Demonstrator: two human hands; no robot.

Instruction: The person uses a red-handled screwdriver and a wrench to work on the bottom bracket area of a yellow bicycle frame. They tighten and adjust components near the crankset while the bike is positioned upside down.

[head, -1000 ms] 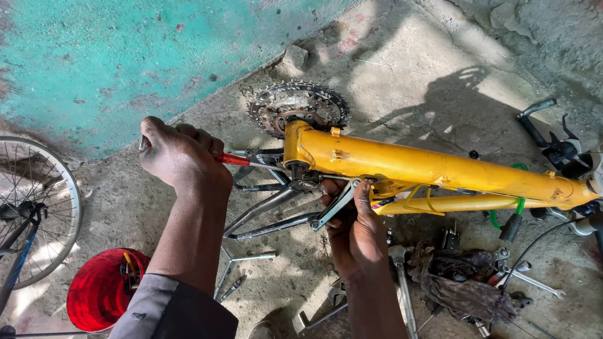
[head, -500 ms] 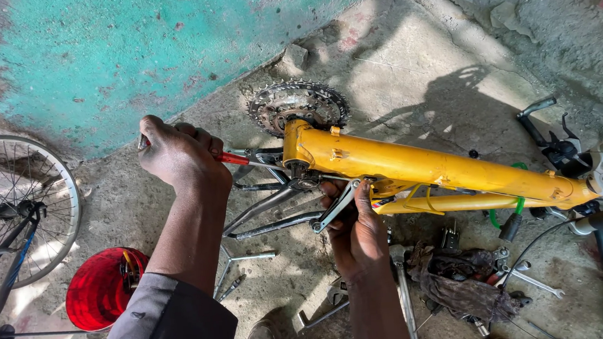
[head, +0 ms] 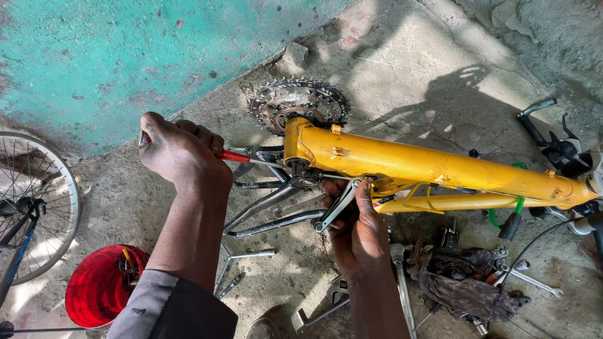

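The fingers (head: 195,138) of the left hand (head: 182,154) were curled tight around the red handle of a screwdriver (head: 232,155), whose shaft pointed toward three o'clock into the bottom end of the yellow bicycle frame (head: 423,167). The right hand (head: 357,233), at six o'clock from that joint, had its fingers wrapped around a silver crank arm (head: 337,206) under the frame. A toothed sprocket cluster (head: 298,104) lay at twelve o'clock of the frame's end, touching it. A red bowl (head: 99,286) sat at eight o'clock, beside a spoked wheel (head: 14,203) at nine. Spanners and a rag (head: 461,286) lay at five o'clock on the concrete.
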